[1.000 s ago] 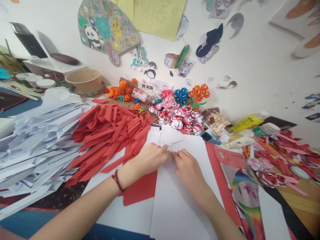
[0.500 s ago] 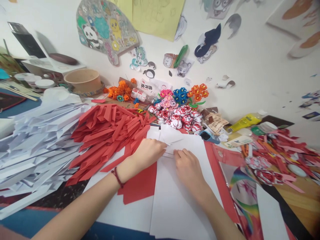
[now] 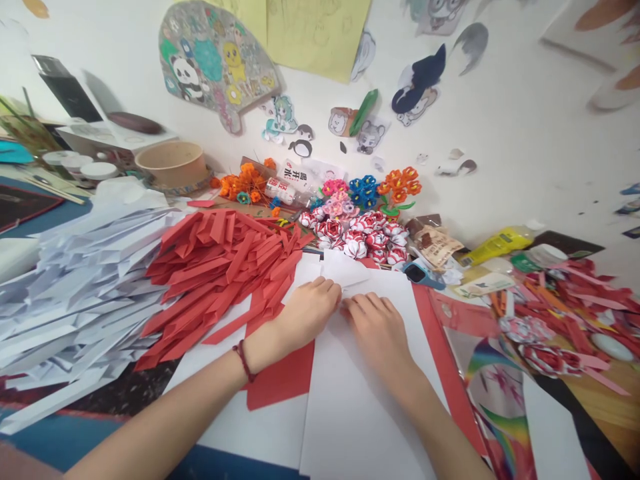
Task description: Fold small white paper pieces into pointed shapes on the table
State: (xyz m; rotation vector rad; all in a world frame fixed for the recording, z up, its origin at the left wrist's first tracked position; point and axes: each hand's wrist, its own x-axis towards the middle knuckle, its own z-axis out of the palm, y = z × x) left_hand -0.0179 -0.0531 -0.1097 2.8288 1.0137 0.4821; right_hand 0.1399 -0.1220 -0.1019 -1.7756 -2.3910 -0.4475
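My left hand (image 3: 314, 308) is closed, with its fingertips pinching a small piece of white paper over a stack of large white sheets (image 3: 370, 413). Just to its right, my right hand (image 3: 376, 325) has its fingers bent and pressed on the same piece. The two sets of fingertips almost meet, and most of the piece is hidden under them. Beyond the hands lie loose white paper pieces (image 3: 345, 269). Red paper (image 3: 283, 380) sticks out under my left wrist.
Folded white strips (image 3: 95, 293) and folded red strips (image 3: 225, 267) are heaped at left. Red-and-white paper flowers (image 3: 367, 233) stand behind the sheets, near a blue device (image 3: 423, 275). A yellow bottle (image 3: 500, 243) and a patterned plastic packet (image 3: 495, 393) lie at right.
My hands have drawn closer together at the fingertips, covering more of the small white piece. The view has shifted slightly, so most things sit a little further right.
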